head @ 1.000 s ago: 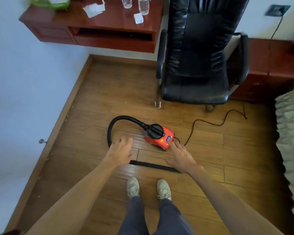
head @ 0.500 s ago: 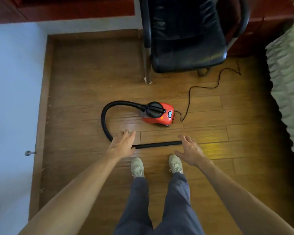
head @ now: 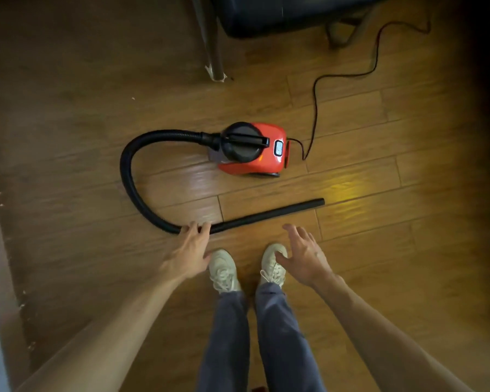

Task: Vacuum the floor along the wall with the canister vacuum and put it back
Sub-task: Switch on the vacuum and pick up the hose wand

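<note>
A small red canister vacuum (head: 269,154) with a black top handle sits on the wooden floor in front of me. Its black hose (head: 130,188) curves left and back towards my feet, and the straight tube end (head: 275,213) lies flat on the boards. My left hand (head: 188,251) reaches down with straight fingers, the fingertips at the hose where it bends. My right hand (head: 304,256) hovers open above my right shoe, a little short of the tube and holding nothing.
The black power cord (head: 316,108) snakes from the vacuum's right side to the far right. A black office chair (head: 266,15) and its leg (head: 214,52) stand just behind. The baseboard (head: 0,264) runs along the left with bits of debris beside it.
My head has tilted further down, so the vacuum fills more of the view. Both hands have dropped lower; the left fingertips have reached the hose.
</note>
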`<move>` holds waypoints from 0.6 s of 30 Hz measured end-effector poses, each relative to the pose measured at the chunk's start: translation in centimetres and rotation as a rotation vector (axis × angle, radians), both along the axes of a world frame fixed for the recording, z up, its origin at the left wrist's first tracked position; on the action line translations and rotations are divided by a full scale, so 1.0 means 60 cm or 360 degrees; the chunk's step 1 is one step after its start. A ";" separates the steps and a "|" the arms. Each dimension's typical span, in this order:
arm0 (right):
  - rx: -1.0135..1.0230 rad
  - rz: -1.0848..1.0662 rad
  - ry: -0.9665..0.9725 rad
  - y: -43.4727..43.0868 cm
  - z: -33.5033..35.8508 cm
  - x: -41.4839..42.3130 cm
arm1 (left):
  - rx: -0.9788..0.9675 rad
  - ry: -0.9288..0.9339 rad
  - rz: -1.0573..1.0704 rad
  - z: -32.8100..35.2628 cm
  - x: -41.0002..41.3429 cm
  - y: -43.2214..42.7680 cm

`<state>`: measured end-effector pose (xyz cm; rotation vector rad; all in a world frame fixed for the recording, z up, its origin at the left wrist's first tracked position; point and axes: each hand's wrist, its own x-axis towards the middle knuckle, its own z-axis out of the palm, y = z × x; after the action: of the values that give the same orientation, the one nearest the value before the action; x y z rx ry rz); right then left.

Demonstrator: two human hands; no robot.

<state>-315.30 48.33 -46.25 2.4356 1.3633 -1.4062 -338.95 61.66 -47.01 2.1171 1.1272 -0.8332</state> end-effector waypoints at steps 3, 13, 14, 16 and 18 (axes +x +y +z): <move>-0.0057 -0.0038 0.0017 0.000 -0.100 -0.017 | -0.0050 0.0004 0.0021 -0.102 0.004 -0.001; -0.0224 -0.0719 0.0142 0.003 -0.406 -0.092 | 0.0022 0.0049 -0.0183 -0.395 0.020 0.011; -0.0247 -0.0819 0.0157 0.007 -0.434 -0.099 | 0.0026 0.0046 -0.0197 -0.419 0.021 0.011; -0.0266 -0.1028 0.0205 0.018 -0.489 -0.111 | 0.0021 0.0055 -0.0218 -0.466 0.021 0.009; -0.0289 -0.1260 0.0252 0.029 -0.540 -0.122 | 0.0012 0.0084 -0.0237 -0.510 0.020 0.003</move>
<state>-322.63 50.04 -78.65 2.9035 0.2081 -1.7626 -337.78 61.83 -77.63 2.2180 1.0095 -0.9595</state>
